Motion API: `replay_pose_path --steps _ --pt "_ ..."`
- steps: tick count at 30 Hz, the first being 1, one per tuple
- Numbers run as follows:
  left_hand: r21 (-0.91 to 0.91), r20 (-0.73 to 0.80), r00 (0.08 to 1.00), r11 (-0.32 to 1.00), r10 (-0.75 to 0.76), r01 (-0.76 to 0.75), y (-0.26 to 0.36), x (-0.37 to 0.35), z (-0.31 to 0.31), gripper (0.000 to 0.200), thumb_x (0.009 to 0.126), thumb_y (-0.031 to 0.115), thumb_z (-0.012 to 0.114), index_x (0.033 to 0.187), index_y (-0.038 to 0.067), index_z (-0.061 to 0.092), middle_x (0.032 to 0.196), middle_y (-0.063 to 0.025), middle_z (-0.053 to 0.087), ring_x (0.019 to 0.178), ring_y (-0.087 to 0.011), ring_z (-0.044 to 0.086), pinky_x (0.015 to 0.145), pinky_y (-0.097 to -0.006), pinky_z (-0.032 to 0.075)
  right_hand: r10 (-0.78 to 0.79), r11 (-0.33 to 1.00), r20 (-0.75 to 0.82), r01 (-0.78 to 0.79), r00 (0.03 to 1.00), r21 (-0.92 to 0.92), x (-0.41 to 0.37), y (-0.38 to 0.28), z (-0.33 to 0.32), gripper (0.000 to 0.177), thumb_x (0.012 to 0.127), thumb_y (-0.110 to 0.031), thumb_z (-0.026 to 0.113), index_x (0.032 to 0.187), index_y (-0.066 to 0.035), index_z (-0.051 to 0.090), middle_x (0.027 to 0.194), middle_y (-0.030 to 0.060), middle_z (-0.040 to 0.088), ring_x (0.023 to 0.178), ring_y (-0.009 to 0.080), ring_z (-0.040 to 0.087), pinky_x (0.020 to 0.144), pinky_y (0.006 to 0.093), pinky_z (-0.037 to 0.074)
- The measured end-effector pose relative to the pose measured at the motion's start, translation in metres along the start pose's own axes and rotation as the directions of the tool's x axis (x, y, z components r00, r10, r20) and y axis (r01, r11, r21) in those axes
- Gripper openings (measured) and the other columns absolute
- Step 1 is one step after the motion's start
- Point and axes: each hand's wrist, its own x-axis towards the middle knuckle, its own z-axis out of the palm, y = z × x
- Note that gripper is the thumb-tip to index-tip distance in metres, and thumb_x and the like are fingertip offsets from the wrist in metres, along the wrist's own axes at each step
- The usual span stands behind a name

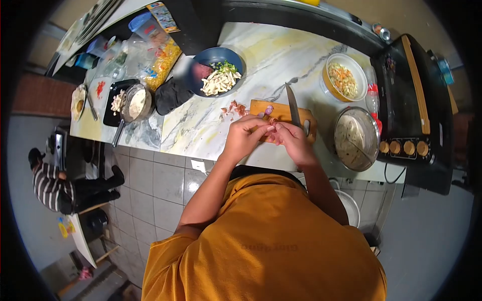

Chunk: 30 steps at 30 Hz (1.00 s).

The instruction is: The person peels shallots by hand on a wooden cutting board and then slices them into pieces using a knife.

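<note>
My left hand (245, 134) and my right hand (295, 143) meet over the near edge of a wooden cutting board (287, 111). Their fingertips are pinched together on a small reddish shallot (273, 122), mostly hidden by the fingers. Another purple shallot (269, 109) lies on the board just beyond my left fingers. A knife (292, 104) rests across the board beside my right hand, its blade pointing away from me. Reddish-brown peelings (235, 108) are scattered on the counter left of the board.
Right of the board are a metal bowl (377, 145) of pale mixture, a tub (329, 88) of shredded vegetables and a black oven (437, 100). A dark plate (239, 59) of chopped food stands at the back. Leftward, a pan handle (118, 134) overhangs the counter edge; a person (52, 188) sits beyond.
</note>
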Motion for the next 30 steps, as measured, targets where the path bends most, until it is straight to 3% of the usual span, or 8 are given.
replay_pose_path --steps 5,9,15,17,22,26,28,30 --pt "0.042 -0.048 0.999 0.999 0.001 0.001 -0.007 -0.015 0.008 0.007 0.085 0.007 0.072 0.089 0.001 0.073 0.081 -0.008 0.068 0.075 -0.0178 0.064 0.071 -0.0288 0.05 0.09 0.987 0.103 -0.102 0.991 0.127 0.001 0.007 -0.01 0.032 0.103 -0.023 0.042 0.111 -0.001 0.063 0.092 0.0019 0.066 0.075 0.0067 0.054 0.067 0.0223 0.043" --pt "0.126 -0.083 0.997 0.992 0.002 0.008 -0.006 -0.023 0.008 0.009 0.087 0.009 0.069 0.091 0.002 0.071 0.084 -0.0102 0.068 0.076 -0.0204 0.065 0.07 -0.0295 0.05 0.094 0.995 0.084 -0.091 0.992 -0.038 0.005 0.009 -0.003 0.03 0.103 -0.025 0.045 0.105 -0.002 0.065 0.085 -0.0003 0.062 0.07 0.0066 0.052 0.062 0.0214 0.041" --pt "0.234 -0.113 0.992 0.972 0.065 -0.037 -0.008 -0.025 0.015 0.009 0.088 0.01 0.066 0.091 0.001 0.068 0.085 -0.0135 0.067 0.081 -0.0295 0.065 0.073 -0.0356 0.05 0.129 0.991 0.096 -0.126 0.987 -0.037 0.011 0.016 -0.008 0.028 0.101 -0.023 0.05 0.094 -0.001 0.066 0.079 0.0001 0.06 0.067 0.0068 0.051 0.061 0.0216 0.041" --pt "0.314 -0.106 0.991 0.949 0.077 -0.04 -0.005 -0.024 0.018 0.009 0.088 0.009 0.064 0.092 0.001 0.065 0.086 -0.0151 0.065 0.081 -0.0358 0.062 0.076 -0.0383 0.049 0.147 0.986 0.079 -0.14 0.986 -0.094 0.013 0.015 -0.009 0.027 0.1 -0.022 0.051 0.095 -0.001 0.067 0.078 0.0004 0.06 0.067 0.0069 0.051 0.062 0.0216 0.042" --pt "0.332 -0.239 0.967 0.943 0.091 -0.007 -0.009 -0.015 0.005 0.009 0.086 0.01 0.065 0.087 0.001 0.066 0.083 -0.0152 0.066 0.078 -0.0348 0.062 0.07 -0.0405 0.049 0.196 0.972 0.04 -0.189 0.98 -0.138 0.01 0.008 -0.008 0.026 0.1 -0.019 0.049 0.1 0.0 0.066 0.077 -0.0002 0.058 0.067 0.0067 0.051 0.063 0.021 0.041" --pt "0.326 -0.307 0.948 0.945 0.081 0.025 -0.029 -0.003 -0.008 0.012 0.084 0.014 0.069 0.084 0.002 0.067 0.084 -0.0148 0.069 0.074 -0.0328 0.065 0.066 -0.0387 0.051 0.142 0.98 0.013 -0.138 0.99 -0.145 0.013 0.013 -0.013 0.027 0.099 -0.018 0.048 0.111 0.002 0.063 0.089 0.0038 0.065 0.072 0.0073 0.055 0.066 0.0203 0.043" --pt "0.389 -0.341 0.929 0.878 -0.144 0.279 -0.037 0.003 -0.014 0.013 0.083 0.016 0.07 0.081 0.003 0.068 0.078 -0.0139 0.069 0.07 -0.0331 0.065 0.065 -0.0395 0.051 0.13 0.982 -0.013 -0.13 0.991 -0.135 0.016 0.014 -0.015 0.028 0.099 -0.018 0.049 0.115 0.002 0.061 0.094 0.0057 0.067 0.075 0.0078 0.056 0.067 0.0205 0.044" --pt "0.458 -0.32 0.94 0.85 -0.117 0.261 -0.052 0.01 -0.017 0.013 0.082 0.018 0.073 0.09 0.007 0.072 0.078 -0.0139 0.069 0.068 -0.0305 0.067 0.064 -0.0358 0.052 0.129 0.992 -0.014 -0.129 0.992 -0.007 0.019 0.014 -0.018 0.029 0.098 -0.017 0.049 0.119 0.002 0.058 0.104 0.0093 0.069 0.079 0.0098 0.058 0.07 0.0224 0.045"
